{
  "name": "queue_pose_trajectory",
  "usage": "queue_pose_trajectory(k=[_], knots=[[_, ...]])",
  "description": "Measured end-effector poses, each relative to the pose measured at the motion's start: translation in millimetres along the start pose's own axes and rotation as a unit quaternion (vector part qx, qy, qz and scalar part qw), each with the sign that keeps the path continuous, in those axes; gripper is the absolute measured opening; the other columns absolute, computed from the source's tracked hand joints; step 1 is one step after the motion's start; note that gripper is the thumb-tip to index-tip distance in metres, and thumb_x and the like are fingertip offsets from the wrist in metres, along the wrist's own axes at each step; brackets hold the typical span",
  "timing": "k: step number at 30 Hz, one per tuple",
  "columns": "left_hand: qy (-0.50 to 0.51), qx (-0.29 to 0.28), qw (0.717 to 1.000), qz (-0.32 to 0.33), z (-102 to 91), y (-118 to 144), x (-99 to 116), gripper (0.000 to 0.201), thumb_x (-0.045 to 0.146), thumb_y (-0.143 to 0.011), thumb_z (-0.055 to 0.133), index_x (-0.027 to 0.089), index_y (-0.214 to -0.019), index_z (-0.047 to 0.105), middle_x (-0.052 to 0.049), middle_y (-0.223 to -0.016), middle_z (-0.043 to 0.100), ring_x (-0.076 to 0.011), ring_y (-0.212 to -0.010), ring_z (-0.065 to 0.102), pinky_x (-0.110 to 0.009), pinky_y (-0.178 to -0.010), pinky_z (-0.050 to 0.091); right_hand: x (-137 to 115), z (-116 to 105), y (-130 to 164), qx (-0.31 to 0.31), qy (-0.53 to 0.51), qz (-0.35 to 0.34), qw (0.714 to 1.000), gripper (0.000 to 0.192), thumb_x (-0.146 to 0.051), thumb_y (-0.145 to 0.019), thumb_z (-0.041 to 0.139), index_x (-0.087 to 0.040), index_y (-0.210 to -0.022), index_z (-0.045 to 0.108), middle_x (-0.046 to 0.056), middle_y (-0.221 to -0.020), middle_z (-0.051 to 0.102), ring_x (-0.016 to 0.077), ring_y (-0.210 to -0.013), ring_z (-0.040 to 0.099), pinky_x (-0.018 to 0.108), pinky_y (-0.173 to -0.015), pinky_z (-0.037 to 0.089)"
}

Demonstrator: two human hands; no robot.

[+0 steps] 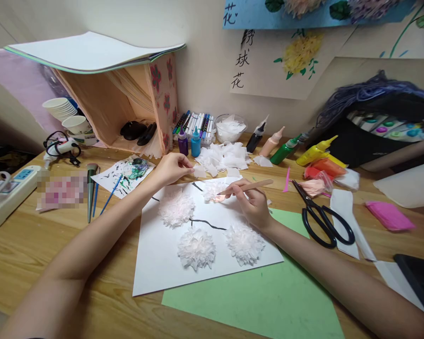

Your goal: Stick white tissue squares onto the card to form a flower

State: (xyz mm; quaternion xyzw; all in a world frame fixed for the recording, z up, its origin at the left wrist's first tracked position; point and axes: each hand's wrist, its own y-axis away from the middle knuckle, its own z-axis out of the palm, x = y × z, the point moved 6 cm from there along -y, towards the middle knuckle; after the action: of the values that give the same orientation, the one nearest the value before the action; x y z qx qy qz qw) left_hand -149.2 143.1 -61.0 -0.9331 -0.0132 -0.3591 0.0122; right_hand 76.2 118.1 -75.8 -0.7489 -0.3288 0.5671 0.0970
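My left hand (175, 168) reaches past the top of the white sheet (155, 273). Its thumb and fingertips pinch a small white tissue paper square (199, 171). A flat wooden craft stick (257, 185) is gripped in my right hand (252, 202), its tip at the upper tissue flower (214, 189), where a peach patch shows. My right fingers partly cover that flower. Three fuller tissue flowers lie on the sheet: a pinkish one (176, 208), a lower one (197, 248) and a right one (245, 244). Black painted stems (208, 222) run between them.
Loose tissue squares (222, 157) lie behind the sheet, near a glass bowl (230, 128). Paint bottles (284, 149) stand along the back. Black scissors (318, 216) rest at right, a pink packet (390, 215) beyond. Green paper (268, 301) lies underneath; brushes (91, 193) are left.
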Motion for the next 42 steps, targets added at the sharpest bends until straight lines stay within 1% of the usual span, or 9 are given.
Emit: queue_pose_trajectory(k=[4,8,14,22,25,30,33,37,42], knots=[[0.024,0.012,1.000,0.007,-8.5,0,3,0.023,0.039,-0.063,0.068,0.016,-0.069,0.067,-0.004,-0.073,0.069,-0.0155,-0.067,0.059,-0.025,-0.062,0.043,0,1,0,-0.006,-0.005,0.002,1.000,0.027,-0.024,-0.091,0.045,-0.019,-0.072,0.064,0.004,-0.078,0.066,0.0176,-0.077,0.062,0.034,-0.074,0.048],[0.119,-0.001,0.993,0.007,-9.5,-1,5,0.025,0.038,-0.063,0.069,0.014,-0.070,0.064,-0.006,-0.079,0.069,-0.0163,-0.073,0.062,-0.026,-0.067,0.046,-2,2,1,-0.012,-0.006,-0.008,1.000,0.027,-0.021,-0.090,0.045,-0.019,-0.071,0.064,0.003,-0.075,0.065,0.0168,-0.076,0.062,0.033,-0.074,0.047],[0.188,0.065,0.979,0.053,-17.0,0,16,0.019,0.030,-0.064,0.066,0.013,-0.066,0.058,-0.008,-0.094,0.068,-0.0175,-0.088,0.062,-0.029,-0.080,0.046,-4,2,1,-0.016,-0.003,-0.019,1.000,0.027,-0.018,-0.090,0.046,-0.019,-0.069,0.063,0.003,-0.075,0.065,0.0160,-0.075,0.062,0.033,-0.073,0.047],[0.205,0.055,0.977,0.030,-7.9,-1,12,0.023,0.029,-0.062,0.068,0.015,-0.065,0.051,-0.002,-0.076,0.064,-0.0131,-0.071,0.059,-0.026,-0.069,0.046,-7,2,0,-0.018,0.016,-0.035,0.999,0.026,-0.017,-0.090,0.046,-0.019,-0.069,0.062,0.002,-0.072,0.066,0.0152,-0.072,0.061,0.031,-0.070,0.046],[0.188,-0.002,0.982,0.020,2.3,1,13,0.024,0.030,-0.062,0.071,0.013,-0.070,0.056,-0.003,-0.075,0.063,-0.0119,-0.068,0.058,-0.025,-0.065,0.046,-7,2,0,-0.019,0.021,-0.036,0.999,0.026,-0.017,-0.089,0.046,-0.019,-0.070,0.062,0.002,-0.072,0.066,0.0153,-0.073,0.061,0.031,-0.070,0.046],[0.213,-0.196,0.957,-0.006,24.0,15,23,0.036,0.029,-0.062,0.072,0.012,-0.092,0.062,-0.003,-0.073,0.065,-0.0123,-0.067,0.060,-0.024,-0.062,0.046,-8,2,0,-0.023,0.018,-0.051,0.998,0.024,-0.016,-0.089,0.046,-0.019,-0.073,0.064,0.003,-0.071,0.066,0.0152,-0.070,0.060,0.031,-0.067,0.046],[0.151,-0.290,0.945,-0.006,32.5,28,29,0.030,0.031,-0.063,0.072,0.014,-0.087,0.068,-0.003,-0.075,0.068,-0.0129,-0.067,0.060,-0.022,-0.060,0.043,-11,6,0,-0.058,0.012,-0.073,0.996,0.022,-0.015,-0.088,0.047,-0.019,-0.075,0.065,0.003,-0.071,0.066,0.0147,-0.067,0.060,0.031,-0.064,0.046],[0.089,-0.308,0.947,0.004,37.8,38,36,0.025,0.032,-0.063,0.070,0.014,-0.080,0.071,-0.004,-0.074,0.069,-0.0134,-0.066,0.059,-0.021,-0.057,0.041,-15,13,-1,-0.101,0.021,-0.091,0.990,0.020,-0.015,-0.088,0.048,-0.018,-0.079,0.065,0.004,-0.072,0.067,0.0146,-0.067,0.060,0.030,-0.064,0.047],[0.062,-0.293,0.954,0.029,49.3,47,46,0.023,0.029,-0.070,0.062,0.013,-0.083,0.072,-0.005,-0.076,0.071,-0.0137,-0.066,0.059,-0.022,-0.057,0.039,-12,14,-2,-0.096,0.060,-0.098,0.989,0.019,-0.015,-0.088,0.048,-0.018,-0.081,0.065,0.004,-0.078,0.068,0.0153,-0.074,0.061,0.030,-0.068,0.048]])
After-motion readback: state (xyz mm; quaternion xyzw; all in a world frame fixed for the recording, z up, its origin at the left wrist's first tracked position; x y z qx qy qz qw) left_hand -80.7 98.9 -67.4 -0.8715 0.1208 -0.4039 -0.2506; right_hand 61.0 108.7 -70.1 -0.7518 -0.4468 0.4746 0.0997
